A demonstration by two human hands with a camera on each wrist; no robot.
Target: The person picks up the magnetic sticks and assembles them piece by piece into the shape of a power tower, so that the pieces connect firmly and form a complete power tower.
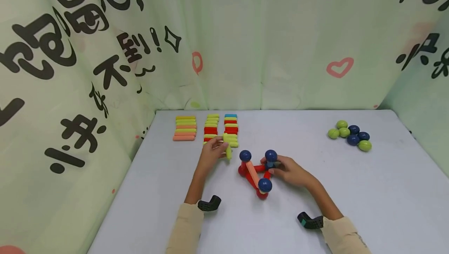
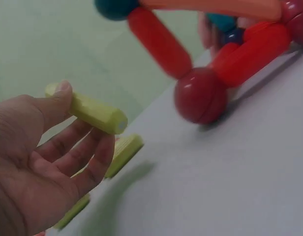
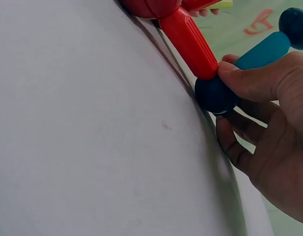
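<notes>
My left hand [image 1: 211, 153] [image 2: 48, 157] pinches a yellow-green stick [image 1: 228, 150] [image 2: 95, 112] between thumb and fingers, just left of a ball-and-stick structure. That structure has a triangular base of red sticks [image 3: 191, 44] with two red balls [image 2: 200, 96] and one dark blue ball [image 3: 215, 94]. Three blue balls [image 1: 265, 185] stand above it, and an orange stick [image 1: 252, 173] slants across its left side. My right hand [image 1: 292, 171] [image 3: 274, 113] grips the dark blue base ball at the right back corner, beneath a blue upright stick [image 3: 264, 50].
Behind my left hand lie three columns of coloured sticks [image 1: 185, 123], in yellow, green, orange, red and blue. Loose green and dark blue balls [image 1: 353, 140] are grouped at the back right of the white table [image 1: 350, 191]. A printed curtain [image 1: 231, 82] hangs behind it.
</notes>
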